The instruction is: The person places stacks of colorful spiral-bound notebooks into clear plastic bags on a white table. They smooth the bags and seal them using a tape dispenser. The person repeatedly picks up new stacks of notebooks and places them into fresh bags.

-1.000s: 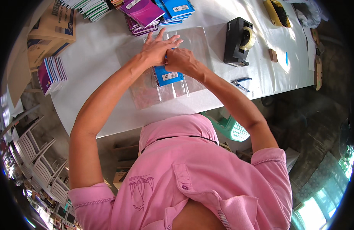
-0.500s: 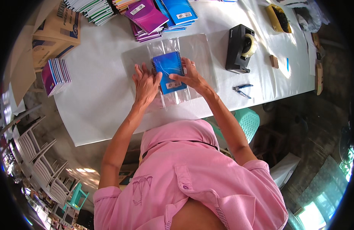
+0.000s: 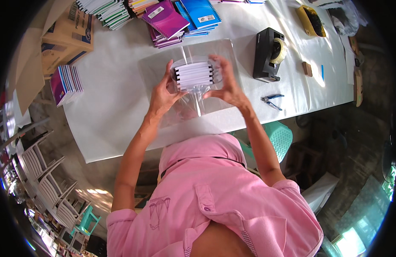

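Over one table [image 3: 114, 115], left hand [image 3: 162, 97] and right hand [image 3: 230, 90], each grip spread, flank one plastic-wrapped notebook stack [image 3: 193, 75].

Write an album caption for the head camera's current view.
Left hand and right hand cup a film-wrapped notebook stack, left of a black tape dispenser.

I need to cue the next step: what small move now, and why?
Probably press the loose clear film against the notebook bundle: it bunches along the near side, and the left hand and right hand already flank the bundle.
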`<state>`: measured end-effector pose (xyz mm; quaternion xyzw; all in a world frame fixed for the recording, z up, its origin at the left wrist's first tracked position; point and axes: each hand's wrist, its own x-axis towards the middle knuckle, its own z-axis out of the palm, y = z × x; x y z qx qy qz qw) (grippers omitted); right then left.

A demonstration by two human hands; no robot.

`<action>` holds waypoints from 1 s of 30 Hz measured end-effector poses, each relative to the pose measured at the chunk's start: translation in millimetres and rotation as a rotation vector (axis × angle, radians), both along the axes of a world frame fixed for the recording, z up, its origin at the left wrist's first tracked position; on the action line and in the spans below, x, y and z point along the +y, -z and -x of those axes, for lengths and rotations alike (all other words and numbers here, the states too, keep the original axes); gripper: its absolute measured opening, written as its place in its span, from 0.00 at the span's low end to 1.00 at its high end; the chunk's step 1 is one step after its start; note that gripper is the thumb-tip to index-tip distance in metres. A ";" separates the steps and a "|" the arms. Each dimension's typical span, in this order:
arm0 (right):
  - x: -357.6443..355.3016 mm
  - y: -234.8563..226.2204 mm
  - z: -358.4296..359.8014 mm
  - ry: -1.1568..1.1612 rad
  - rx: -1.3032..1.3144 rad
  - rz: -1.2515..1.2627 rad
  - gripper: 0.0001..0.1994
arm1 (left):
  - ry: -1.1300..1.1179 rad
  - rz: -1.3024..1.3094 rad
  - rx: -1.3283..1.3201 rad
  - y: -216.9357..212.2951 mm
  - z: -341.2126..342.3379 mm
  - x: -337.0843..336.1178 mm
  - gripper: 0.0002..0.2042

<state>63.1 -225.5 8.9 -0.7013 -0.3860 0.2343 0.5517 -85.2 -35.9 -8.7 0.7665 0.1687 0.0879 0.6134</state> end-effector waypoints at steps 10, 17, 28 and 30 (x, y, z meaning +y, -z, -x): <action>2.2 -95.3 8.5 0.002 -0.197 -0.330 0.14 | -0.044 0.171 0.036 11.8 8.1 -7.2 0.43; -18.9 -2.1 -2.0 0.028 0.077 -0.148 0.23 | -0.220 0.253 -0.225 6.5 25.8 -26.9 0.34; -6.6 6.1 2.9 -0.097 0.018 -0.120 0.31 | -0.124 -0.445 -0.243 -30.6 14.1 -10.4 0.25; -7.1 7.5 3.2 -0.097 -0.021 -0.127 0.32 | -0.151 -0.406 -0.243 -24.4 19.5 -14.7 0.26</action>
